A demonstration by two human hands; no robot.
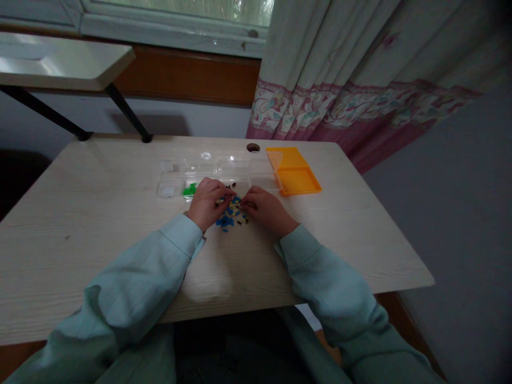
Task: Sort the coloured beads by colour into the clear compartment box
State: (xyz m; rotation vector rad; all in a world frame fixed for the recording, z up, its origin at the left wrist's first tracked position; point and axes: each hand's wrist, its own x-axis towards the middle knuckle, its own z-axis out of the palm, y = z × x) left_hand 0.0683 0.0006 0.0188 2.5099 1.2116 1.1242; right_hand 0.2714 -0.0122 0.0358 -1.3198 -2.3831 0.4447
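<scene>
A loose pile of small building pieces (224, 221) in blue, yellow and black lies on the desk between my hands. My left hand (208, 201) reaches over the pile's left side, thumb and fingers drawn together; what they pinch, if anything, is too small to tell. From the right, my right hand (264, 208) comes in with curled fingers at the pile's edge, and its fingertips hide whatever is between them. Just behind stands a clear plastic compartment box (168, 178). Green pieces (189, 190) fill one of its front compartments, partly beside my left hand.
An orange tray (300, 181) touches the clear box's right end. Behind it the desk (348, 240) has a round cable hole (253, 147). A raised shelf (68, 61) on black legs stands at the back left. A patterned curtain (320, 80) hangs behind the desk.
</scene>
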